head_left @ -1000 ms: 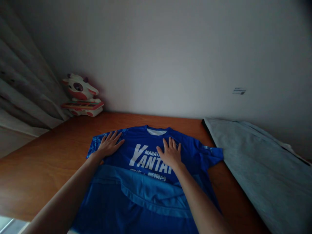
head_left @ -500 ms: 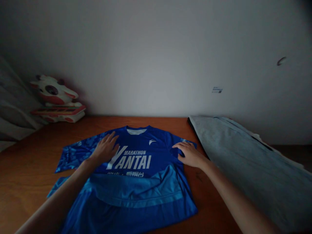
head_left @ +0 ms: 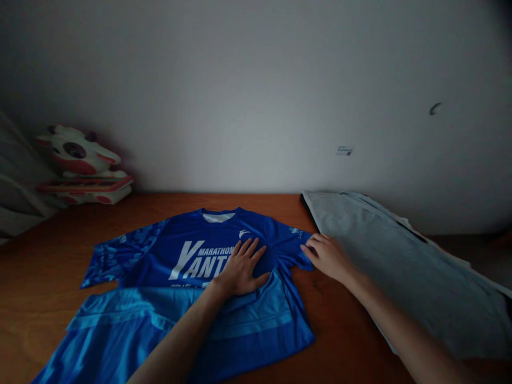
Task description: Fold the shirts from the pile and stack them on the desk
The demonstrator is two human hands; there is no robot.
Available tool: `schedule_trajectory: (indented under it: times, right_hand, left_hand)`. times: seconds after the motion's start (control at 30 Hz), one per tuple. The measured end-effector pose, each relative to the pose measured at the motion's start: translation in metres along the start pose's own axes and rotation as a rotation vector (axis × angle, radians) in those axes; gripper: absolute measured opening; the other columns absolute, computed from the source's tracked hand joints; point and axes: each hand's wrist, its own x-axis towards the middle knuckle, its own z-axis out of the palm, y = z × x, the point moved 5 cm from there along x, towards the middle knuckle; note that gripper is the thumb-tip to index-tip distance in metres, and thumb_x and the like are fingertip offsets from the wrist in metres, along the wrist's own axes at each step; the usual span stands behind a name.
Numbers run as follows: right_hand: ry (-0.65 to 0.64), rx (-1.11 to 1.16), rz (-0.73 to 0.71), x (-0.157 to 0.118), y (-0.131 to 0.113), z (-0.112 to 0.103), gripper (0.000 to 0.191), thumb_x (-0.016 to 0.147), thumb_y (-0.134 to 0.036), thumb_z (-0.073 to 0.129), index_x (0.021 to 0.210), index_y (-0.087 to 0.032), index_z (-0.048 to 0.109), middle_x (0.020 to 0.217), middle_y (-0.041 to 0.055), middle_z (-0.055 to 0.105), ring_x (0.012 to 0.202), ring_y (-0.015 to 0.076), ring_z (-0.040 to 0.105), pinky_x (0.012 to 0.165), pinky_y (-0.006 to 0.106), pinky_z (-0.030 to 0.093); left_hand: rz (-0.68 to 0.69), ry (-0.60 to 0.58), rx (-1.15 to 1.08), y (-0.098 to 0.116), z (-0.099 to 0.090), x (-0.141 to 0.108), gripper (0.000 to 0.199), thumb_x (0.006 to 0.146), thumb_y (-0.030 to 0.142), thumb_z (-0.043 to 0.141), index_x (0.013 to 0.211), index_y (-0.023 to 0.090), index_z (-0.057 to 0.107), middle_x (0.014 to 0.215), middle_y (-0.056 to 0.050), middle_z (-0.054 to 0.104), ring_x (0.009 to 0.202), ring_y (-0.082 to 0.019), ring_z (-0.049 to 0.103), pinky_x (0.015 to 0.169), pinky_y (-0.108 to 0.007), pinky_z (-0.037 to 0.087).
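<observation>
A blue short-sleeved shirt point(head_left: 176, 229) with white lettering lies front up on the wooden table, its collar toward the wall. Its lower part is a lighter blue and lies in loose folds nearer to me. My left hand point(head_left: 243, 269) rests flat on the chest, fingers spread, covering the end of the lettering. At the hem of the sleeve on the right, my right hand point(head_left: 326, 255) has its fingers bent round the fabric edge, pinching it.
Grey folded cloth point(head_left: 376, 261) covers the right side of the wooden table point(head_left: 272, 201). A cow-shaped toy keyboard point(head_left: 86, 165) stands at the back left, beside a pale curtain point(head_left: 20, 176). The wall point(head_left: 240, 96) rises behind.
My left hand has moved right, from the left side of the chest to its right part, and now lies flat. My right hand has shifted outward to the sleeve hem and closed on it.
</observation>
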Motion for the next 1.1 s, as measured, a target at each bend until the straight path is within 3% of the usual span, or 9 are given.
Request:
schedule_trajectory:
  times: [0.1, 0.27, 0.43, 0.53, 0.63, 0.9, 1.0, 1.1]
  right_hand:
    - [-0.033, 0.013, 0.177, 0.016, -0.011, 0.01, 0.036, 0.103, -0.039, 0.044, 0.114, -0.017, 0.07, 0.118, 0.0139, 0.071, 0.11, 0.0271, 0.065, 0.096, 0.037, 0.044]
    - [-0.169, 0.002, 0.341, 0.045, -0.052, 0.02, 0.054, 0.104, -0.046, 0.034, 0.132, -0.01, 0.063, 0.135, 0.0245, 0.063, 0.128, 0.0377, 0.056, 0.107, 0.051, 0.038]
    - [-0.303, 0.138, 0.534, 0.055, -0.065, 0.053, 0.073, 0.103, -0.062, 0.023, 0.162, -0.019, 0.028, 0.168, 0.0217, 0.022, 0.154, 0.0409, 0.018, 0.116, 0.067, 0.017]
    - [-0.255, 0.112, 0.533, 0.056, -0.056, 0.066, 0.074, 0.101, -0.067, 0.022, 0.163, -0.026, 0.024, 0.171, 0.0166, 0.011, 0.157, 0.0393, 0.008, 0.117, 0.071, 0.007]
    - [-0.164, 0.105, 0.47, 0.054, -0.046, 0.069, 0.073, 0.102, -0.065, 0.022, 0.161, -0.023, 0.032, 0.169, 0.0183, 0.021, 0.156, 0.0369, 0.016, 0.119, 0.067, 0.01]
    - [0.03, -0.043, 0.429, 0.017, -0.007, 0.055, 0.054, 0.104, -0.037, 0.033, 0.147, -0.009, 0.051, 0.155, 0.0283, 0.043, 0.141, 0.0378, 0.046, 0.111, 0.059, 0.035]
    - [0.059, -0.075, 0.454, 0.008, 0.011, 0.049, 0.049, 0.1, -0.038, 0.042, 0.131, -0.006, 0.063, 0.135, 0.0311, 0.06, 0.121, 0.0375, 0.062, 0.099, 0.05, 0.047]
    - [0.052, 0.0, 0.543, 0.008, 0.03, 0.049, 0.047, 0.094, -0.048, 0.053, 0.109, -0.008, 0.072, 0.107, 0.0277, 0.071, 0.101, 0.0358, 0.07, 0.083, 0.043, 0.053]
  left_hand:
    - [0.012, 0.026, 0.008, -0.002, 0.004, -0.001, 0.081, 0.089, 0.067, 0.054, 0.156, 0.022, 0.042, 0.165, -0.017, 0.032, 0.153, -0.04, 0.028, 0.123, -0.063, 0.02]
    - [0.008, 0.02, -0.004, 0.0, 0.004, -0.001, 0.083, 0.089, 0.068, 0.054, 0.156, 0.021, 0.041, 0.166, -0.017, 0.03, 0.154, -0.04, 0.025, 0.124, -0.063, 0.018]
    - [0.02, -0.008, -0.014, 0.004, -0.002, 0.0, 0.084, 0.088, 0.065, 0.058, 0.157, 0.019, 0.04, 0.166, -0.018, 0.028, 0.154, -0.04, 0.023, 0.123, -0.064, 0.018]
    - [0.008, 0.038, -0.017, 0.004, -0.006, 0.002, 0.072, 0.096, 0.059, 0.049, 0.155, 0.019, 0.042, 0.166, -0.015, 0.029, 0.155, -0.037, 0.023, 0.124, -0.061, 0.02]
    - [-0.07, 0.086, -0.003, -0.001, -0.006, 0.003, 0.061, 0.102, 0.052, 0.039, 0.153, 0.019, 0.046, 0.165, -0.016, 0.033, 0.154, -0.035, 0.026, 0.124, -0.061, 0.022]
    - [-0.089, 0.074, 0.02, -0.005, 0.004, 0.003, 0.076, 0.096, 0.067, 0.039, 0.154, 0.018, 0.044, 0.163, -0.018, 0.036, 0.153, -0.038, 0.026, 0.123, -0.062, 0.02]
    - [-0.101, 0.08, 0.007, -0.004, 0.001, 0.002, 0.075, 0.096, 0.065, 0.043, 0.153, 0.016, 0.046, 0.163, -0.019, 0.037, 0.153, -0.039, 0.028, 0.123, -0.063, 0.019]
    - [-0.103, 0.107, -0.032, 0.0, -0.005, 0.003, 0.069, 0.094, 0.058, 0.051, 0.147, 0.015, 0.052, 0.161, -0.02, 0.04, 0.15, -0.04, 0.033, 0.122, -0.063, 0.023]
